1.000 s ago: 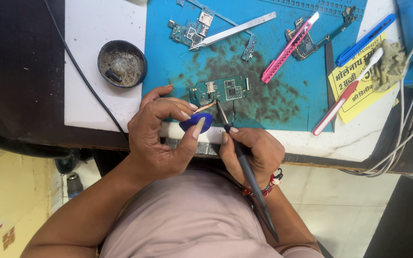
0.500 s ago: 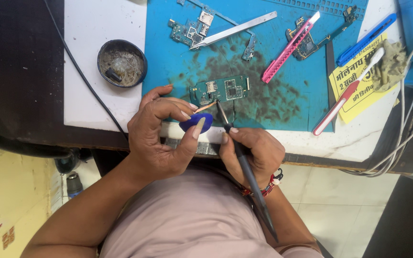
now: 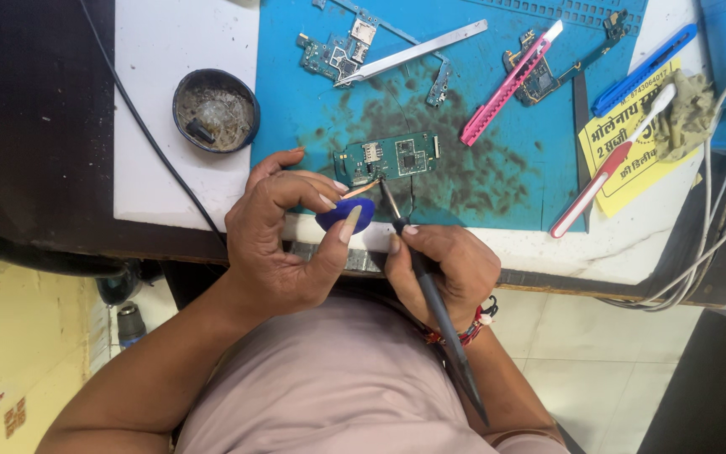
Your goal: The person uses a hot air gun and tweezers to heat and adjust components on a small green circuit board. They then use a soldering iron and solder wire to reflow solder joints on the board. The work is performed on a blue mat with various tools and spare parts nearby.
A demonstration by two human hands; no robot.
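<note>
A small green circuit board (image 3: pixel 388 157) lies on the stained blue mat (image 3: pixel 497 181) near the bench's front edge. My left hand (image 3: pixel 283 240) grips a blue oval piece (image 3: pixel 344 215) with a thin copper-coloured strip (image 3: pixel 361 189) that points at the board's near edge. My right hand (image 3: pixel 443 265) holds a dark soldering iron (image 3: pixel 430 298) like a pen, its tip touching the board's near edge beside the strip.
A round dark tin (image 3: pixel 216 110) sits on the white surface left of the mat. Metal tweezers (image 3: pixel 413 53), other circuit boards (image 3: pixel 334 52), a pink cutter (image 3: pixel 510 81), a blue cutter (image 3: pixel 644 57), a toothbrush (image 3: pixel 611 164) and cables (image 3: pixel 707 210) lie farther back and right.
</note>
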